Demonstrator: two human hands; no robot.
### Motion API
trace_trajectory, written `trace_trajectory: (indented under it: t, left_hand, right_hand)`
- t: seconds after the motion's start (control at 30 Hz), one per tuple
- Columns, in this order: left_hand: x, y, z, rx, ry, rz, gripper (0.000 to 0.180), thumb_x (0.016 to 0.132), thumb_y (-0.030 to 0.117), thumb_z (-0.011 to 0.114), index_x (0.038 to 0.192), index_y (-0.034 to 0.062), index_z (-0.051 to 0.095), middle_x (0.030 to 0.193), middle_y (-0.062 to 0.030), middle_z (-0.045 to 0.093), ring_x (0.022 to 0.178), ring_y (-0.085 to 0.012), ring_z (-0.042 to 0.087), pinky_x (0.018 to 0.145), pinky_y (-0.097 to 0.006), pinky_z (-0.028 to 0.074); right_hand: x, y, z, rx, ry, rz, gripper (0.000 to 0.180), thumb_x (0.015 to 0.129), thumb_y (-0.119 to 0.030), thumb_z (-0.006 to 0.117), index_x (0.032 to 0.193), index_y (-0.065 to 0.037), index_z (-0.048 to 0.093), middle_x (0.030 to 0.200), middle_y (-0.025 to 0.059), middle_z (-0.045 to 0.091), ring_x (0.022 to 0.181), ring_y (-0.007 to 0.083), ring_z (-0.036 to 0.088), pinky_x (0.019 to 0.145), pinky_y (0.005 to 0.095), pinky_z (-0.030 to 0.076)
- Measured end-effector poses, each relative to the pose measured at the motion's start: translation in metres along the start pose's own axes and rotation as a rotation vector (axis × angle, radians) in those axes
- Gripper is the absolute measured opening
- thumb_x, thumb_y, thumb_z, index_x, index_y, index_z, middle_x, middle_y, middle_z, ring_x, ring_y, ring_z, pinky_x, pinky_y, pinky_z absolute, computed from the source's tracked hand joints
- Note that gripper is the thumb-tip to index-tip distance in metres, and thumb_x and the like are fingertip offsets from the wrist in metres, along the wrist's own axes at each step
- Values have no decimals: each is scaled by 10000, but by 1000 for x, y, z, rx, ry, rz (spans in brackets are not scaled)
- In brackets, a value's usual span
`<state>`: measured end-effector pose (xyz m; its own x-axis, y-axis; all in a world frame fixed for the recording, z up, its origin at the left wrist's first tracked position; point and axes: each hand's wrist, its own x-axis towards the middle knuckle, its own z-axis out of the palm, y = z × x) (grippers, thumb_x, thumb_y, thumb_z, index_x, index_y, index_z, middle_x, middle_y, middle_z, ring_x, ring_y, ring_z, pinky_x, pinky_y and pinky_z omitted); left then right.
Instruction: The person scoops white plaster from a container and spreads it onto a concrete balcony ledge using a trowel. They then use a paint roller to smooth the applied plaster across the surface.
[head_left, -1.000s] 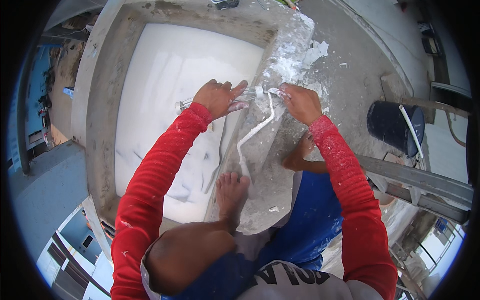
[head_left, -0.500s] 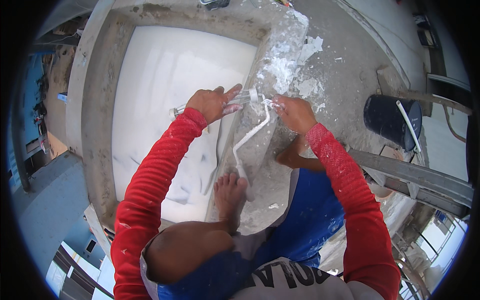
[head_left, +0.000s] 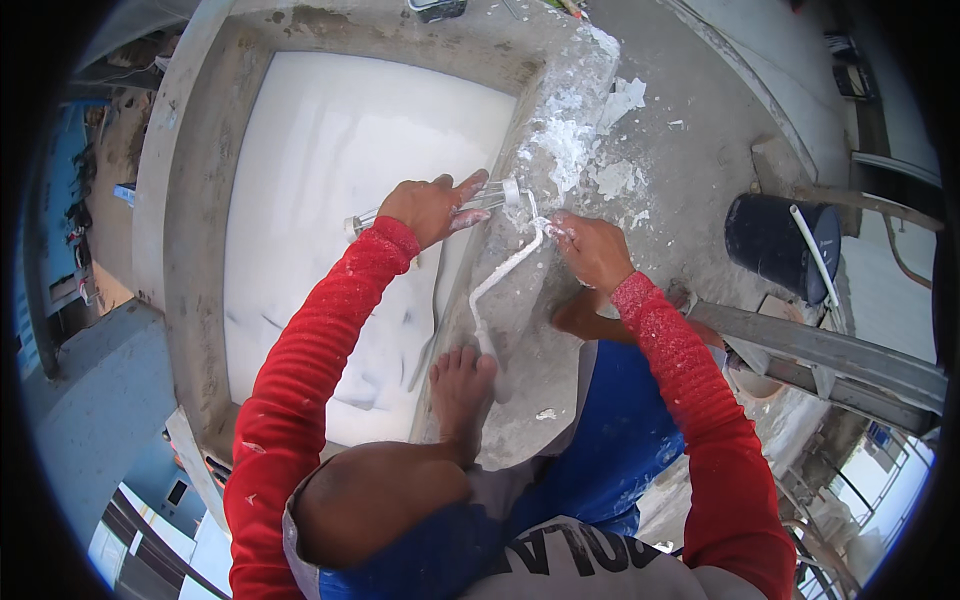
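Observation:
A paint-smeared roller frame with a bent rod spans the space between my hands. Its bare wire cage has white end caps, and no sleeve covers it. My left hand grips the cage between the caps, fingers stretched along the wires. At the bend of the rod, the fingertips of my right hand are pinched on the white-coated metal. The rod slants down to a handle beside my bare foot. White smears mark the fingers of both hands.
A concrete ledge frames a recessed white surface on the left. White splatter and flakes lie on the concrete ahead. To the right stand a dark bucket with a white pipe against it, and a metal ladder.
My right hand has shifted slightly nearer to me along the rod, leaving more of the rod by the cage uncovered. The left hand and cage have moved slightly right.

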<state>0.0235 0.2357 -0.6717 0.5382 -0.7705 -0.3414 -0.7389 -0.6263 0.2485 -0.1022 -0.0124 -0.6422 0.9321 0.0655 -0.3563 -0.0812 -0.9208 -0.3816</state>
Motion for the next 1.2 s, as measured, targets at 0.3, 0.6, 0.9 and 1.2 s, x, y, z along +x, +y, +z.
trace_trajectory:
  t: [0.3,0.6,0.9,1.2]
  left_hand:
    - [0,5,-1,-21,8,-17,580,966,548,458,1466,265,383,890,-120,643,697,-278,669,648,-402,553]
    - [-2,7,-2,5,34,-26,567,968,524,465,1466,263,387,880,-108,636,703,-276,670,643,-403,553]
    - [-3,4,1,-23,72,-8,574,971,546,435,1460,247,400,903,-121,640,703,-291,672,635,-406,562]
    - [-4,9,0,-14,97,-18,539,967,505,486,1439,254,424,866,-108,637,691,-288,663,638,-403,554]
  right_hand:
    - [-25,-9,24,229,136,149,231,912,-228,600,1107,-118,656,891,170,684,843,379,650,726,463,511]
    - [-36,-43,56,328,351,422,247,915,-246,568,1109,-112,642,882,206,678,839,421,644,742,510,497]
    - [-46,-82,48,299,168,399,235,916,-237,570,1064,-72,647,937,197,684,848,416,649,748,495,506]
    - [-39,-32,44,235,314,315,188,915,-198,569,1060,-99,637,899,221,672,837,417,647,720,503,502]
